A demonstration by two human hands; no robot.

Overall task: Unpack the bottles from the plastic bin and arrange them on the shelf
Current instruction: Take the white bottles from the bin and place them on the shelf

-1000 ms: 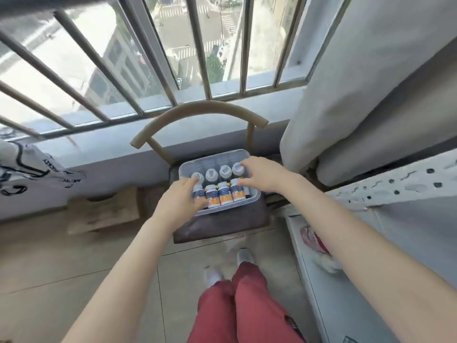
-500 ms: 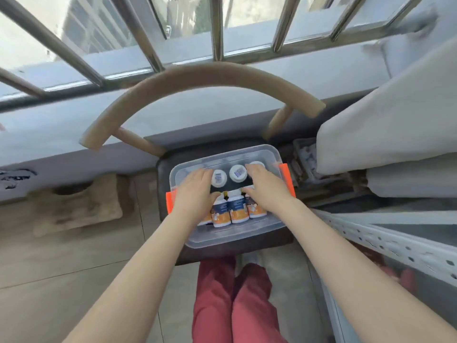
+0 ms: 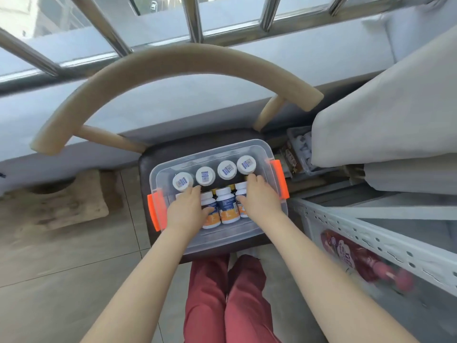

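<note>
A clear plastic bin (image 3: 222,241) with orange latches sits on a dark chair seat (image 3: 146,167). Several white-capped bottles with blue and orange labels stand inside it in two rows, such as the back-row bottle (image 3: 227,169) and the middle front bottle (image 3: 226,206). My left hand (image 3: 185,211) reaches into the bin and grips the leftmost front bottle, which it mostly hides. The rightmost front bottle is gripped by my right hand (image 3: 259,201), whose fingertips touch the back row. The white perforated metal shelf (image 3: 371,238) stands at the right.
The chair's curved beige backrest (image 3: 173,60) arches over the bin, with a barred window behind it. Grey fabric (image 3: 383,107) hangs at the right above a small grey crate (image 3: 299,149). A red package (image 3: 346,256) lies on a lower shelf level. Tiled floor spreads to the left.
The camera has moved closer and lower over the bin. Both hands have drawn back from the rear row onto the outer bottles of the front row.
</note>
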